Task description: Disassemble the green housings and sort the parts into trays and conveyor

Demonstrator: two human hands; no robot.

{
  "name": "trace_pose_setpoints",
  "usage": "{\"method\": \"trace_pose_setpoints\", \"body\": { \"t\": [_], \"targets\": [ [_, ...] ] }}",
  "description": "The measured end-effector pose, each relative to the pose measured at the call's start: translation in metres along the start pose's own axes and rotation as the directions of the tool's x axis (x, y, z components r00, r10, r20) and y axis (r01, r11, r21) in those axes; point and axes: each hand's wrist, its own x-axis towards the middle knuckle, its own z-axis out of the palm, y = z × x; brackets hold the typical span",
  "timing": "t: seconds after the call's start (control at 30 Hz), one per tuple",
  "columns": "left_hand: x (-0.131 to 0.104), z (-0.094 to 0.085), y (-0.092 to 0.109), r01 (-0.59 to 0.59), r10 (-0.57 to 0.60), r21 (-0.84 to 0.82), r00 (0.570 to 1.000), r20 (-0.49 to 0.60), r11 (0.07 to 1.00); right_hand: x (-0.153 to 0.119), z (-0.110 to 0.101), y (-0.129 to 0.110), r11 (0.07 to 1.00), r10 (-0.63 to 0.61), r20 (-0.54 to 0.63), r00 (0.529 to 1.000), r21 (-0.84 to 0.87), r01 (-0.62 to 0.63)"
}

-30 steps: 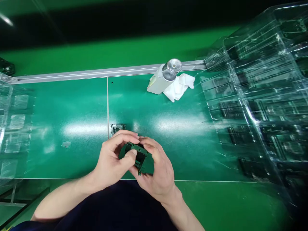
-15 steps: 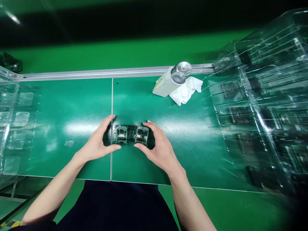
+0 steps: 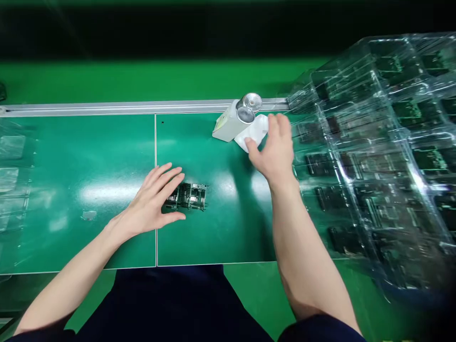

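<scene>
Two dark mechanical parts with metal insides lie side by side on the green table, and the right one [image 3: 197, 196] shows fully. My left hand [image 3: 158, 199] is around the left end of the pair, fingers and thumb apart, partly covering the left part [image 3: 173, 198]. Whether it touches that part I cannot tell. Farther back on the right, my right hand [image 3: 273, 147] is raised over the edge of a white cloth [image 3: 258, 129], thumb and fingers apart, with nothing seen between them.
A white box [image 3: 228, 124] with two round metal-ended cans [image 3: 245, 114] stands behind the cloth. Stacked clear plastic trays [image 3: 377, 142] holding dark parts fill the right side. More clear trays [image 3: 12, 147] lie at the left. A metal rail [image 3: 107, 108] borders the back.
My right hand has left the dark parts and moved right and away from me to the cloth. My left hand has shifted over the left part. The view has turned slightly right.
</scene>
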Motion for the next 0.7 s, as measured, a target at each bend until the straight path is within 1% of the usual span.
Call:
{"method": "trace_pose_setpoints", "body": {
  "t": [0.03, 0.1, 0.17, 0.2, 0.3, 0.4, 0.47, 0.53, 0.6, 0.7],
  "targets": [
    [0.003, 0.001, 0.002, -0.011, 0.011, 0.03, 1.0, 0.022, 0.999, 0.006, 0.007, 0.0, 0.999, 0.036, 0.039, 0.999, 0.014, -0.037],
    [0.008, 0.005, 0.007, -0.026, 0.021, 0.082, 0.998, 0.067, 0.996, 0.009, 0.016, -0.006, 0.987, 0.116, 0.08, 0.99, 0.104, -0.124],
    [0.01, 0.009, 0.01, -0.034, 0.023, 0.114, 0.996, 0.091, 0.993, 0.001, 0.018, -0.014, 0.962, 0.172, 0.068, 0.983, 0.201, -0.183],
    [0.01, 0.011, 0.012, -0.034, 0.023, 0.126, 0.996, 0.091, 0.991, -0.006, 0.016, -0.017, 0.953, 0.183, 0.053, 0.982, 0.234, -0.19],
    [0.008, 0.016, 0.013, -0.03, 0.02, 0.15, 0.998, 0.067, 0.988, -0.029, 0.002, -0.021, 0.933, 0.192, 0.021, 0.981, 0.305, -0.189],
    [0.006, 0.018, 0.014, -0.033, 0.029, 0.143, 0.999, 0.031, 0.989, -0.047, -0.02, -0.02, 0.886, 0.227, -0.004, 0.974, 0.415, -0.205],
    [0.007, 0.017, 0.016, -0.035, 0.038, 0.109, 0.999, -0.023, 0.993, -0.055, -0.035, -0.021, 0.845, 0.243, -0.001, 0.97, 0.492, -0.212],
    [0.012, 0.015, 0.018, -0.027, 0.033, 0.065, 0.995, -0.09, 0.998, -0.059, -0.046, -0.025, 0.796, 0.241, 0.028, 0.97, 0.565, -0.214],
    [0.019, 0.013, 0.021, -0.006, 0.009, 0.027, 0.99, -0.14, 1.0, -0.061, -0.052, -0.032, 0.746, 0.227, 0.067, 0.972, 0.63, -0.217],
    [0.03, 0.009, 0.02, 0.042, -0.046, -0.028, 0.98, -0.194, 0.999, -0.058, -0.053, -0.04, 0.687, 0.205, 0.097, 0.974, 0.694, -0.214]
  ]
}}
